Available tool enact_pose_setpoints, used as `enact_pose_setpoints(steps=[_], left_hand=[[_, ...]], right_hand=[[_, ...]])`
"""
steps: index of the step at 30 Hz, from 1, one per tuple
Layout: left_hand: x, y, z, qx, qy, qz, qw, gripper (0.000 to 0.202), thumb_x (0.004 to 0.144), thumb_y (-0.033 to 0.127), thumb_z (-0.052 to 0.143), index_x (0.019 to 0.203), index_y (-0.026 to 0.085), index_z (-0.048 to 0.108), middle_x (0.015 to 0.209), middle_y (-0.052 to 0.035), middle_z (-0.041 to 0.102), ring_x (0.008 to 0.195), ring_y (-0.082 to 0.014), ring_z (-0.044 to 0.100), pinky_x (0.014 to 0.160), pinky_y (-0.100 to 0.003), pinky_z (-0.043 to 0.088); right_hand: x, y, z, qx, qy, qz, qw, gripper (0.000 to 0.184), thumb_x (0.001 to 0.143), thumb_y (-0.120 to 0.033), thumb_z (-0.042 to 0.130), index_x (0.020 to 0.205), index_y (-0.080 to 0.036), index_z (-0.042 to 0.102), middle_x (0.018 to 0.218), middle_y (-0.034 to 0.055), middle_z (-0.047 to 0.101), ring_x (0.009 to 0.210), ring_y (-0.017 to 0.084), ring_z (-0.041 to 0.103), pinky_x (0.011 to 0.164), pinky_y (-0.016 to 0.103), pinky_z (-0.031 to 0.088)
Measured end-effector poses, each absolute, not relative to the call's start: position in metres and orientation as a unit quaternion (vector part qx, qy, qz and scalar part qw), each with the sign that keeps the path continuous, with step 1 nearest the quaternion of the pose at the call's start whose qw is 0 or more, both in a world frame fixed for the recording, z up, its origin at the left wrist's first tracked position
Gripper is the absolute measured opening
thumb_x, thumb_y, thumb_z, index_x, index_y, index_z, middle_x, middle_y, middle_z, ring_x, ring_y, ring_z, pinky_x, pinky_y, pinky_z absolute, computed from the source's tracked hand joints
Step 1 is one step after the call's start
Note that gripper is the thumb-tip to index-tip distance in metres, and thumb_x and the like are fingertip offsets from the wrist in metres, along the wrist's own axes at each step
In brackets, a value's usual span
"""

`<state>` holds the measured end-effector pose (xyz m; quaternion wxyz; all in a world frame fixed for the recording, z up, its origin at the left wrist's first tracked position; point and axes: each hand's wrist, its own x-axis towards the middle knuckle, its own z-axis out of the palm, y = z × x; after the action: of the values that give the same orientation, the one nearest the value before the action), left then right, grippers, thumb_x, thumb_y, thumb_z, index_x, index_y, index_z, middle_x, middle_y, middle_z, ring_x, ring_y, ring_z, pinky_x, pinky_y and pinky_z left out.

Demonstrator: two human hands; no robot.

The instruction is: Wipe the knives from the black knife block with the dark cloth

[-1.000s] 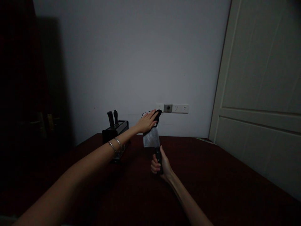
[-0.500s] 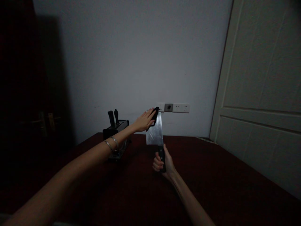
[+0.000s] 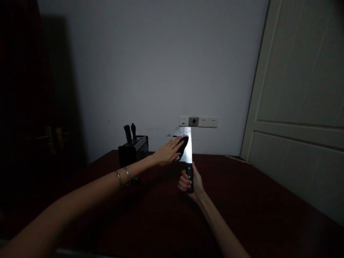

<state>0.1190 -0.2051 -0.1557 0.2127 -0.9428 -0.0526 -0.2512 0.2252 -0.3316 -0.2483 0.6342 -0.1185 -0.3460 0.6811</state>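
My right hand [image 3: 191, 182] grips the black handle of a broad steel cleaver [image 3: 188, 148], blade pointing up above a dark red table [image 3: 242, 200]. My left hand [image 3: 168, 152], fingers stretched flat, presses a small black cloth [image 3: 184, 144] against the left face of the blade. Two thin bangles [image 3: 123, 176] circle my left wrist. The cloth is partly hidden under my fingers.
A black knife block [image 3: 133, 152] with two dark handles sticking up stands at the table's back left. White wall sockets [image 3: 199, 122] sit behind the cleaver. A pale door [image 3: 301, 107] fills the right side. Dark furniture with metal handles [image 3: 51, 136] is at the left.
The cleaver has swung more upright and shifted right. My left hand with the cloth has slid down from the blade's top toward its middle.
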Motion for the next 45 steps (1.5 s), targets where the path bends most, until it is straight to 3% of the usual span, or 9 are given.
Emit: enact_pose_setpoints(steps=[9,16,22,29,36,45], left_hand=[[0.126,-0.228,-0.161,-0.941,-0.027,-0.246,0.23,0.056,0.092,0.037,0.025,0.14,0.013,0.009,0.147,-0.0103,0.0,0.134,-0.02,-0.004,0.109,-0.037,0.013],[0.139,-0.222,-0.159,-0.921,-0.114,-0.305,0.212,0.056,0.092,0.038,0.023,0.139,0.011,0.01,0.147,-0.0134,0.002,0.134,-0.0208,-0.004,0.108,-0.039,0.014],[0.138,-0.239,-0.17,-0.929,-0.071,-0.286,0.224,0.056,0.092,0.038,0.025,0.139,0.013,0.011,0.147,-0.0117,0.002,0.133,-0.0209,-0.007,0.108,-0.039,0.014],[0.148,-0.212,-0.149,-0.912,-0.155,-0.326,0.194,0.056,0.092,0.038,0.023,0.139,0.009,0.012,0.146,-0.0154,0.003,0.134,-0.0213,-0.004,0.108,-0.04,0.015],[0.138,-0.238,-0.169,-0.931,-0.064,-0.288,0.217,0.057,0.091,0.039,0.025,0.14,0.014,0.01,0.147,-0.0114,0.001,0.134,-0.0203,-0.006,0.108,-0.04,0.013],[0.139,-0.185,-0.136,-0.901,-0.174,-0.352,0.185,0.056,0.091,0.036,0.023,0.139,0.009,0.013,0.146,-0.0151,0.005,0.134,-0.0212,0.0,0.107,-0.04,0.015]], right_hand=[[0.22,-0.332,-0.249,-0.165,-0.331,0.69,0.622,0.066,0.077,-0.071,0.023,0.041,-0.018,0.04,0.029,-0.0078,0.024,0.026,0.005,0.018,0.032,0.019,0.018],[0.219,-0.328,-0.251,-0.18,-0.332,0.693,0.614,0.066,0.077,-0.07,0.023,0.039,-0.018,0.038,0.028,-0.008,0.023,0.025,0.005,0.016,0.03,0.019,0.017],[0.222,-0.332,-0.249,-0.165,-0.337,0.673,0.637,0.065,0.077,-0.07,0.025,0.041,-0.018,0.039,0.029,-0.0082,0.024,0.026,0.004,0.018,0.032,0.019,0.019],[0.215,-0.328,-0.252,-0.183,-0.335,0.692,0.613,0.065,0.076,-0.072,0.023,0.04,-0.019,0.037,0.029,-0.0083,0.024,0.025,0.005,0.017,0.03,0.019,0.018],[0.22,-0.332,-0.247,-0.184,-0.337,0.666,0.64,0.064,0.076,-0.071,0.025,0.042,-0.019,0.038,0.029,-0.0083,0.025,0.025,0.005,0.018,0.031,0.019,0.017],[0.205,-0.326,-0.258,-0.183,-0.336,0.71,0.591,0.065,0.075,-0.073,0.025,0.041,-0.019,0.037,0.029,-0.0083,0.024,0.025,0.005,0.019,0.03,0.019,0.018]])
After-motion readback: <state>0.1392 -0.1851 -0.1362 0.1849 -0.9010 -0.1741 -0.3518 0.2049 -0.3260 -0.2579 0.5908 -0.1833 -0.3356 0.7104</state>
